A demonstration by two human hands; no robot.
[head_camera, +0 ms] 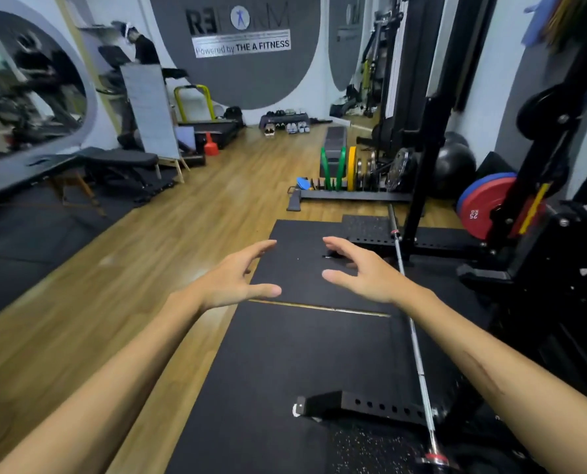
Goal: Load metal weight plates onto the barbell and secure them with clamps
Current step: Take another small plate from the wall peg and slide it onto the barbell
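Note:
A bare steel barbell (416, 350) lies on the black floor mats, running from near the rack upright down to the lower right. My left hand (237, 280) and my right hand (360, 271) are stretched out in front of me above the mat, palms facing each other, fingers spread, holding nothing. The right hand hovers just left of the bar. Metal weight plates (371, 169) stand in a floor rack (353, 195) further ahead, beside green and yellow plates (352, 164). A small dark object (333, 255), perhaps a clamp, lies on the mat behind my right fingers.
A black squat rack (425, 159) rises on the right with its base beams (371, 403) across the mat. Red and blue bumper plates (483, 206) lean at its side. A bench (121, 162) and a whiteboard (150, 111) stand left. Wooden floor (182, 234) lies between.

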